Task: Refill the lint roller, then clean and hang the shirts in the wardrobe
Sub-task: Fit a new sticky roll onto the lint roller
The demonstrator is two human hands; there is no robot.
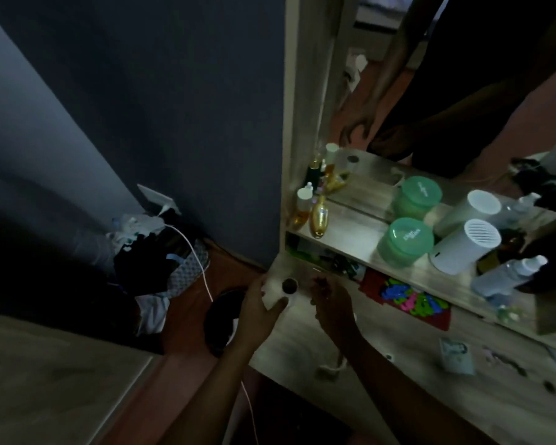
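Observation:
A white lint roller refill roll (278, 292) with a dark hollow core facing me sits in my left hand (259, 308), which is shut around it over the left corner of the dressing table (398, 390). My right hand (333, 303) hovers just right of the roll, fingers curled and close to its end; whether it touches the roll is unclear in the dim light. No lint roller handle or shirts can be made out.
A mirror (446, 75) stands behind a shelf holding a green-lidded jar (405, 240), a white cylinder device (466, 245), perfume bottles (318, 220) and a spray bottle (507, 274). A heap of clothes in a basket (161, 261) and a white cable (199, 261) lie on the floor at left.

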